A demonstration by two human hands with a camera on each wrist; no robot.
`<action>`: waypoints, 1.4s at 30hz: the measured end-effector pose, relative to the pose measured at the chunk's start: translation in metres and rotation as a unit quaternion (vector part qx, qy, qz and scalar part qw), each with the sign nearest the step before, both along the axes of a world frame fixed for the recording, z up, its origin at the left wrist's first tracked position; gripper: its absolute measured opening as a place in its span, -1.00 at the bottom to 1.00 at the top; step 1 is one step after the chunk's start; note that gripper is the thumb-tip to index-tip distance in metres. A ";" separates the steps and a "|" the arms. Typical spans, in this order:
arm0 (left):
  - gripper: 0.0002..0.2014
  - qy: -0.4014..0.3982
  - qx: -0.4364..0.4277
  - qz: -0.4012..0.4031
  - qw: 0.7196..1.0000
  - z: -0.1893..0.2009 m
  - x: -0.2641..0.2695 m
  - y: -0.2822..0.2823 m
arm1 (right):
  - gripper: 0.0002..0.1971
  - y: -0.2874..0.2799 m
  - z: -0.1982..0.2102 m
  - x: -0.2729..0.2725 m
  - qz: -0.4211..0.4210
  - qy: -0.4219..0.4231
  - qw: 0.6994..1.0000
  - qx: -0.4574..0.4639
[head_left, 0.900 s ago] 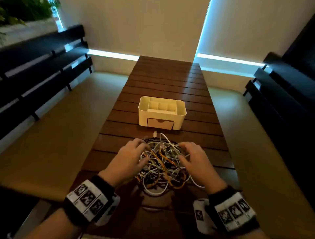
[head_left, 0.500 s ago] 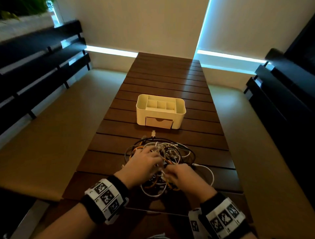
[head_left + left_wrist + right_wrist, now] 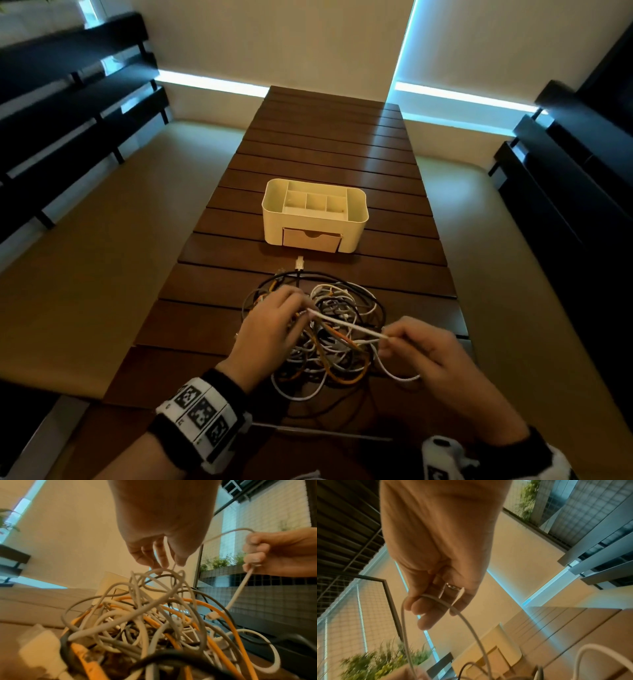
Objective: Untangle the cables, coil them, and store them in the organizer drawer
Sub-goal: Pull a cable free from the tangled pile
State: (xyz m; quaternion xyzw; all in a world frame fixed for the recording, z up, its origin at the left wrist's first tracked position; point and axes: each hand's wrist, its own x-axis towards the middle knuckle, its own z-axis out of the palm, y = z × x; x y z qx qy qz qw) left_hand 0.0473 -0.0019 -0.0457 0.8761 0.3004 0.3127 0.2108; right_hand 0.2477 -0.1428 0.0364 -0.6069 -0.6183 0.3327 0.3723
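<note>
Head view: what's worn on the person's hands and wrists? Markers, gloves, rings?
Both hands are bare, with no gloves or sleeves. The left hand has a black wristband carrying a white strip of three square black-and-white fiducial markers. The right hand has a matching black-and-white marker band, partly cut off by the frame edge. The right wrist view shows a metallic ring on one finger.

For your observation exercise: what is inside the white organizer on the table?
The organizer's open top compartments look empty. Its drawer is closed, so the drawer's contents cannot be seen.

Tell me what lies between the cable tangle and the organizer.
Head view: mostly bare table slats, plus one white connector from the cable tangle pointing toward the organizer.
</note>
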 end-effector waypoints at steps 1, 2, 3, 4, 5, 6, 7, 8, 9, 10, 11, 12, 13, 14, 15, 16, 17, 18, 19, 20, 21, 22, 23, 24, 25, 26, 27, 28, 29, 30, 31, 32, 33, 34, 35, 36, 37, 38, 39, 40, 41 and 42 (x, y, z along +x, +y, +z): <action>-0.85 -0.001 -0.023 0.005 1.000 0.000 0.001 0.003 | -0.83 -0.003 0.005 0.005 -0.005 0.013 1.000 0.002; -0.87 0.002 -0.038 0.009 0.999 -0.001 0.002 0.007 | -0.80 -0.006 0.008 0.011 -0.010 0.021 1.000 0.007; -0.89 0.004 -0.046 0.015 0.999 -0.001 0.002 0.010 | -0.78 -0.008 0.010 0.016 -0.017 0.032 0.999 0.012; -0.89 0.001 -0.052 0.022 0.998 -0.001 0.001 0.014 | -0.78 -0.011 0.011 0.020 -0.027 0.039 0.999 0.012; -0.88 -0.004 -0.052 0.025 0.998 0.000 0.000 0.017 | -0.81 -0.012 0.011 0.024 -0.038 0.046 0.998 0.005; -0.86 -0.003 -0.050 0.023 0.998 0.002 0.000 0.020 | -0.80 -0.013 0.009 0.028 -0.045 0.047 0.998 -0.006; -0.82 0.008 -0.048 0.016 0.999 0.003 0.000 0.021 | -0.78 -0.013 0.009 0.030 -0.046 0.047 0.998 -0.025; -0.77 0.034 -0.051 0.002 0.998 0.005 0.001 0.021 | -0.78 -0.013 0.009 0.030 -0.043 0.052 0.996 -0.051; -0.69 0.070 -0.055 -0.019 0.996 0.007 0.003 0.020 | -0.79 -0.012 0.012 0.028 -0.035 0.065 0.994 -0.082; -0.60 0.111 -0.054 -0.042 0.992 0.008 0.007 0.018 | -0.79 -0.009 0.015 0.024 -0.022 0.074 0.990 -0.117; -0.55 0.151 -0.045 -0.061 0.986 0.009 0.012 0.015 | -0.73 -0.005 0.018 0.018 -0.014 0.070 0.987 -0.147; -0.56 0.182 -0.032 -0.070 0.980 0.009 0.017 0.011 | -0.64 0.001 0.021 0.011 -0.010 0.052 0.985 -0.163; -0.60 0.197 -0.013 -0.068 0.978 0.008 0.023 0.008 | -0.56 0.009 0.021 0.004 -0.015 0.032 0.986 -0.165; -0.66 0.198 0.002 -0.061 0.978 0.006 0.028 0.005 | -0.50 0.018 0.021 -0.002 -0.030 0.008 0.987 -0.159; -0.69 0.189 0.012 -0.055 0.980 0.006 0.031 0.002 | -0.49 0.028 0.021 -0.007 -0.054 -0.011 0.987 -0.150; -0.71 0.181 0.019 -0.050 0.982 0.006 0.033 -0.001 | -0.52 0.038 0.018 -0.012 -0.085 -0.030 0.985 -0.148; -0.72 0.175 0.025 -0.051 0.983 0.005 0.034 -0.003 | -0.54 0.048 0.016 -0.017 -0.111 -0.051 0.981 -0.151; -0.72 0.175 0.030 -0.055 0.983 0.004 0.035 -0.005 | -0.56 0.058 0.013 -0.022 -0.126 -0.083 0.975 -0.163; -0.72 0.177 0.041 -0.062 0.981 0.003 0.035 -0.007 | -0.55 0.067 0.008 -0.027 -0.127 -0.126 0.967 -0.183; -0.73 0.179 0.046 -0.068 0.980 0.001 0.035 -0.007 | -0.53 0.075 0.003 -0.033 -0.120 -0.171 0.957 -0.203; -0.76 0.184 0.040 -0.073 0.979 0.000 0.034 -0.008 | -0.51 0.081 -0.003 -0.039 -0.111 -0.210 0.946 -0.221; -0.80 0.192 0.031 -0.076 0.978 -0.001 0.033 -0.008 | -0.51 0.086 -0.008 -0.045 -0.109 -0.239 0.937 -0.230; -0.83 0.196 0.029 -0.078 0.977 -0.003 0.032 -0.008 | -0.53 0.089 -0.013 -0.048 -0.115 -0.250 0.933 -0.231; -0.85 0.198 0.030 -0.082 0.976 -0.006 0.030 -0.009 | -0.57 0.092 -0.016 -0.049 -0.125 -0.250 0.931 -0.234; -0.86 0.197 0.028 -0.080 0.977 -0.007 0.029 -0.010 | -0.64 0.093 -0.017 -0.049 -0.135 -0.244 0.930 -0.240; -0.87 0.192 0.029 -0.079 0.978 -0.009 0.029 -0.011 | -0.70 0.095 -0.017 -0.047 -0.142 -0.228 0.930 -0.253; -0.87 0.179 0.032 -0.073 0.981 -0.011 0.029 -0.012 | -0.76 0.096 -0.018 -0.044 -0.154 -0.191 0.930 -0.272; -0.84 0.165 0.037 -0.067 0.983 -0.014 0.031 -0.012 | -0.82 0.097 -0.019 -0.039 -0.170 -0.144 0.929 -0.297; -0.80 0.156 0.035 -0.058 0.985 -0.014 0.032 -0.013 | -0.86 0.097 -0.019 -0.035 -0.184 -0.103 0.925 -0.317; -0.76 0.154 0.039 -0.047 0.986 -0.013 0.035 -0.013 | -0.85 0.096 -0.020 -0.031 -0.194 -0.091 0.921 -0.326; -0.72 0.163 0.038 -0.033 0.985 -0.010 0.038 -0.014 | -0.83 0.095 -0.021 -0.027 -0.195 -0.115 0.918 -0.326; -0.66 0.178 0.031 -0.010 0.983 -0.007 0.042 -0.016 | -0.84 0.094 -0.021 -0.023 -0.182 -0.162 0.914 -0.325; -0.59 0.201 0.020 0.019 0.979 -0.004 0.046 -0.017 | -0.84 0.092 -0.021 -0.023 -0.164 -0.215 0.906 -0.326; -0.54 0.226 0.024 0.044 0.973 -0.002 0.051 -0.019 | -0.82 0.090 -0.019 -0.024 -0.145 -0.269 0.895 -0.324; -0.56 0.248 0.034 0.057 0.966 -0.002 0.056 -0.021 | -0.81 0.088 -0.018 -0.025 -0.129 -0.311 0.887 -0.316; -0.64 0.267 0.046 0.056 0.961 -0.001 0.062 -0.021 | -0.78 0.085 -0.015 -0.026 -0.120 -0.337 0.884 -0.300; -0.75 0.280 0.057 0.052 0.957 0.001 0.065 -0.021 | -0.76 0.084 -0.012 -0.027 -0.116 -0.354 0.886 -0.277; -0.80 0.280 0.057 0.054 0.957 0.002 0.067 -0.020 | -0.76 0.082 -0.007 -0.028 -0.115 -0.355 0.893 -0.251; -0.80 0.273 0.046 0.061 0.959 0.004 0.067 -0.017 | -0.77 0.080 0.000 -0.027 -0.115 -0.339 0.906 -0.228; -0.77 0.265 0.030 0.072 0.961 0.004 0.064 -0.012 | -0.79 0.077 0.009 -0.026 -0.120 -0.307 0.921 -0.206; -0.74 0.251 0.016 0.083 0.964 0.004 0.061 -0.008 | -0.81 0.073 0.019 -0.023 -0.132 -0.263 0.938 -0.184; -0.72 0.236 0.011 0.094 0.967 0.004 0.057 -0.003 | -0.83 0.069 0.030 -0.020 -0.150 -0.211 0.953 -0.155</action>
